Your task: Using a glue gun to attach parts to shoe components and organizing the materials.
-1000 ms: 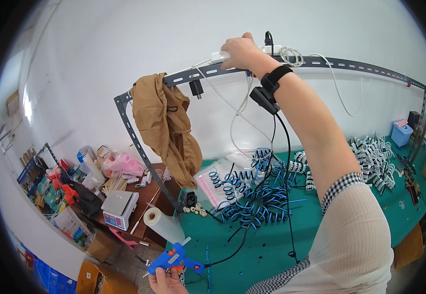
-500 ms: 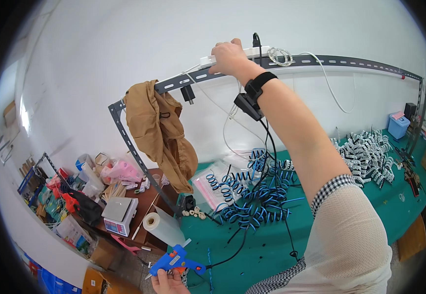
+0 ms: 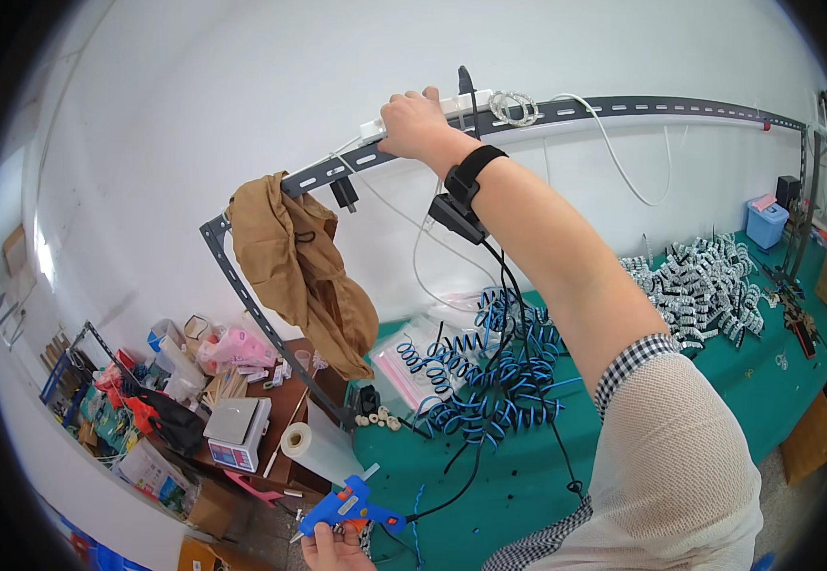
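Our left hand (image 3: 337, 549) grips the blue glue gun (image 3: 345, 508) beside the green table's (image 3: 504, 500) left edge, open cloth stretching toward the coils (image 3: 461, 419); our right hand (image 3: 415, 124) closes over the white power strip (image 3: 371, 131) along the rail (image 3: 613, 108)

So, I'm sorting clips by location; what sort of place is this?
Probably a small assembly or craft workshop: a blue glue gun in the left hand, piles of blue-and-black coils on a green-covered table, and a weighing scale off to the left.
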A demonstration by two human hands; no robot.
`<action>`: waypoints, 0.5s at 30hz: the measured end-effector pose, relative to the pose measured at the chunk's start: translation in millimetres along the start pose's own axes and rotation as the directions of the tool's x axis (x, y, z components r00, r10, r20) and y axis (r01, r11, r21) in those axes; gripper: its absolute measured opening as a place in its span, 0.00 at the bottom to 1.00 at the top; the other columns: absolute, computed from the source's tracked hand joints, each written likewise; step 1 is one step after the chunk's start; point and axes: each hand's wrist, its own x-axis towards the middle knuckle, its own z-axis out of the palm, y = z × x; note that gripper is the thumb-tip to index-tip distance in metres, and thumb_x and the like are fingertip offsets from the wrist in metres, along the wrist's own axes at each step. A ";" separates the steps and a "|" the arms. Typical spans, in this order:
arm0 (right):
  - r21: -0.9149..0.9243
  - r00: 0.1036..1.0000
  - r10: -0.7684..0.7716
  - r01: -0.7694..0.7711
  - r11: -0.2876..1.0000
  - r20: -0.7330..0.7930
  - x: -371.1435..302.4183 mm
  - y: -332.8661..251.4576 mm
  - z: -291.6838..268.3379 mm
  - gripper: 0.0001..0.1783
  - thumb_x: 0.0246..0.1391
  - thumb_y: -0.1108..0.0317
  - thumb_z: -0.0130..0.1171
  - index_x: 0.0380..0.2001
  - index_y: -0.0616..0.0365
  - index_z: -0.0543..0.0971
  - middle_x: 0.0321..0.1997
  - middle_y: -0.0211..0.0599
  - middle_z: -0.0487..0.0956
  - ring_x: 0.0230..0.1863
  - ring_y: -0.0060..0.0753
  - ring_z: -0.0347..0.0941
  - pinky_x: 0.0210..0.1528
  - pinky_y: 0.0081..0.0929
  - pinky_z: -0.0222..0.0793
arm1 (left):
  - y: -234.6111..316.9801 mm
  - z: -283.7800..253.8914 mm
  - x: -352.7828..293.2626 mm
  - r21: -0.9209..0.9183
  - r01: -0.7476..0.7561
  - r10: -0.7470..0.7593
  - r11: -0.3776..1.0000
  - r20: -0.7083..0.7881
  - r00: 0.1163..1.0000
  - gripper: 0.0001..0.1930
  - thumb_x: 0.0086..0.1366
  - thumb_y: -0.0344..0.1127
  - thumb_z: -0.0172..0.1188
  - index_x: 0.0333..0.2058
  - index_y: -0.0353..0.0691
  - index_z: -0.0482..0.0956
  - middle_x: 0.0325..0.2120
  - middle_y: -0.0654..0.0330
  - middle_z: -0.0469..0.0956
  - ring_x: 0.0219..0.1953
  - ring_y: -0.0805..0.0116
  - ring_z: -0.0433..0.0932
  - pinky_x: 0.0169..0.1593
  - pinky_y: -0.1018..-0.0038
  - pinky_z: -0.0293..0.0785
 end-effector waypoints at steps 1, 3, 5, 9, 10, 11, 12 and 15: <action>0.010 1.000 0.007 -0.007 1.000 -0.009 -0.4 -1.1 0.8 0.17 0.40 0.56 0.60 0.34 0.50 0.78 0.40 0.31 0.74 0.48 0.32 0.66 0.52 0.42 0.49 | -0.3 -1.1 -0.2 -0.018 0.007 -0.007 1.000 0.003 1.000 0.17 0.59 0.30 0.51 0.46 0.33 0.66 0.42 0.49 0.71 0.42 0.58 0.72 0.42 0.66 0.71; 0.025 1.000 0.012 -0.011 1.000 -0.016 -1.0 -2.7 1.9 0.16 0.40 0.57 0.59 0.34 0.50 0.78 0.40 0.32 0.74 0.48 0.32 0.66 0.52 0.42 0.49 | -0.3 -2.6 -0.8 -0.032 0.013 -0.013 0.999 0.003 1.000 0.16 0.58 0.30 0.51 0.46 0.33 0.66 0.41 0.50 0.71 0.41 0.58 0.72 0.42 0.66 0.71; 0.028 0.999 0.015 -0.014 1.000 -0.032 -1.8 -1.3 2.3 0.15 0.41 0.58 0.58 0.33 0.51 0.78 0.39 0.33 0.75 0.48 0.33 0.67 0.52 0.43 0.49 | -1.4 -3.1 -0.5 -0.031 0.020 -0.020 0.999 0.027 0.999 0.15 0.58 0.29 0.52 0.45 0.34 0.67 0.40 0.51 0.72 0.39 0.59 0.73 0.40 0.66 0.72; -0.003 0.998 0.018 -0.018 1.000 -0.052 -3.5 5.3 5.4 0.18 0.41 0.52 0.59 0.31 0.53 0.78 0.38 0.32 0.74 0.47 0.33 0.66 0.50 0.39 0.51 | -3.4 4.8 -2.5 -0.020 0.046 -0.047 0.999 -0.020 0.999 0.14 0.58 0.30 0.52 0.44 0.34 0.68 0.39 0.52 0.73 0.38 0.60 0.73 0.40 0.66 0.72; -0.009 0.998 0.014 -0.015 1.000 -0.055 -2.9 5.3 5.5 0.18 0.40 0.52 0.59 0.32 0.53 0.78 0.38 0.32 0.74 0.47 0.33 0.67 0.50 0.40 0.51 | -3.8 3.5 -2.5 -0.015 0.039 -0.039 0.999 0.007 0.999 0.13 0.58 0.29 0.52 0.43 0.34 0.68 0.39 0.53 0.73 0.38 0.60 0.73 0.40 0.67 0.72; -0.015 0.998 0.009 -0.010 1.000 -0.058 -2.0 4.7 5.8 0.19 0.40 0.52 0.59 0.32 0.53 0.77 0.38 0.33 0.74 0.47 0.34 0.67 0.50 0.41 0.51 | -3.3 3.0 -3.7 -0.011 0.031 -0.031 0.999 0.031 0.999 0.13 0.59 0.29 0.51 0.42 0.34 0.69 0.39 0.53 0.73 0.38 0.60 0.73 0.40 0.67 0.72; -0.008 0.999 -0.003 0.003 1.000 -0.053 -0.6 2.8 6.3 0.19 0.40 0.52 0.59 0.32 0.53 0.77 0.38 0.33 0.74 0.47 0.34 0.67 0.50 0.41 0.51 | -2.1 3.2 -6.1 -0.011 0.030 -0.030 0.999 0.015 0.999 0.13 0.59 0.29 0.51 0.42 0.34 0.69 0.39 0.53 0.73 0.38 0.60 0.73 0.40 0.67 0.72; -0.013 0.994 -0.024 0.023 1.000 -0.103 3.9 -17.8 8.6 0.17 0.39 0.56 0.56 0.33 0.52 0.78 0.39 0.34 0.75 0.46 0.36 0.68 0.50 0.44 0.52 | 3.6 -0.6 -6.7 0.006 -0.017 0.017 1.000 -0.062 0.998 0.12 0.59 0.31 0.52 0.41 0.33 0.70 0.39 0.53 0.73 0.39 0.62 0.74 0.38 0.69 0.73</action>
